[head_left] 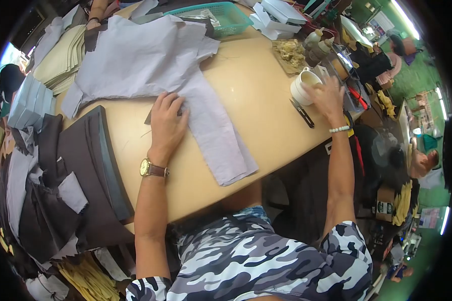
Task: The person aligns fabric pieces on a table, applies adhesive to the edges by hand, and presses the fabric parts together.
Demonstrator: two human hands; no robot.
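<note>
currently | left hand [167, 121]: fingers parted, on one cloth [140, 57] | right hand [329, 102]: fingers bent at one cup [299, 93], grip unclear

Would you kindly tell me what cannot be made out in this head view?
All in the head view:
- Dark piece under the left hand: its full shape, mostly covered by that hand.
- White cup: its full contents, partly blocked by the right hand.
- Co-worker's forearm: the rest of the arm, cut off at the top edge.
- Brown carton: its print, too small.
</note>
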